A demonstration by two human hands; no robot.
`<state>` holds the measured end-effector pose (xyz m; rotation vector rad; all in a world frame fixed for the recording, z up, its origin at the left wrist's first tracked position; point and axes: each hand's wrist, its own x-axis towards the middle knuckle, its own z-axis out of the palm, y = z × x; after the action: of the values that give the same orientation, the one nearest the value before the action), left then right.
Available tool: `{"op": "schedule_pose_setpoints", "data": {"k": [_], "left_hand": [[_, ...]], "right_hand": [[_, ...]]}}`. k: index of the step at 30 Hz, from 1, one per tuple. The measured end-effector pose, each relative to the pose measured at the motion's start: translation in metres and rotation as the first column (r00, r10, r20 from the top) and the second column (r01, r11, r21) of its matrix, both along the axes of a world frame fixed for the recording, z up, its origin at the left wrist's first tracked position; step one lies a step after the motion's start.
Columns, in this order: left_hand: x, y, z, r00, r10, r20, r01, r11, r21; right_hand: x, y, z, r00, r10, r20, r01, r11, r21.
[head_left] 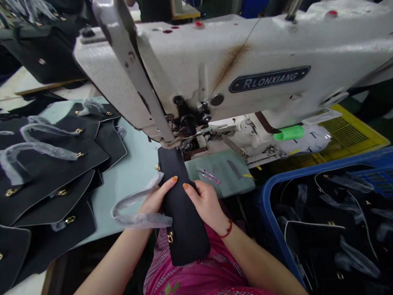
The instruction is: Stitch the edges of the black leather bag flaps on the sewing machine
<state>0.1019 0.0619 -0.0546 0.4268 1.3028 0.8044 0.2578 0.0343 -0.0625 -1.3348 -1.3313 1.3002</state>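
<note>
Between my two hands lies a long black bag panel [187,216], its far end under the head of the white sewing machine [194,70]. A plastic-wrapped handle [124,210] loops out from its left side, fixed by gold rings [170,237]. My left hand [156,198] grips the left edge through the loop, thumb on top. My right hand [206,201] closes on the right edge, thumb also on top; its fingers are partly hidden. The needle area is largely hidden behind the machine's parts.
Several black bag pieces [61,156] with wrapped handles cover the table's left side. A blue basket [266,201] of similar pieces stands at right. Pink thread snips [209,176] lie by the machine bed, and a yellow crate [350,129] sits behind. A person [155,7] stands in the background.
</note>
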Motion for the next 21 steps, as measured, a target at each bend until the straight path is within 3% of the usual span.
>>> {"op": "schedule_pose_setpoints", "data": {"k": [4, 11, 17, 21], "left_hand": [[-0.003, 0.000, 0.007, 0.999, -0.017, -0.033, 0.016, 1.000, -0.008], [-0.010, 0.002, 0.004, 0.986, -0.120, -0.116, 0.137, 0.980, 0.143], [-0.016, 0.001, -0.011, 0.936, -0.217, -0.277, 0.289, 0.923, 0.253], [-0.020, 0.002, -0.024, 0.926, -0.233, -0.297, 0.314, 0.912, 0.264]], "right_hand": [[0.000, -0.001, 0.002, 1.000, 0.021, 0.000, -0.021, 1.000, -0.001], [-0.001, -0.001, 0.005, 1.000, 0.022, 0.007, -0.022, 0.999, -0.036], [-0.001, 0.000, 0.006, 0.999, -0.001, 0.040, 0.003, 0.999, -0.045], [-0.001, 0.004, 0.005, 0.999, -0.010, 0.036, 0.012, 0.999, -0.033]]}}
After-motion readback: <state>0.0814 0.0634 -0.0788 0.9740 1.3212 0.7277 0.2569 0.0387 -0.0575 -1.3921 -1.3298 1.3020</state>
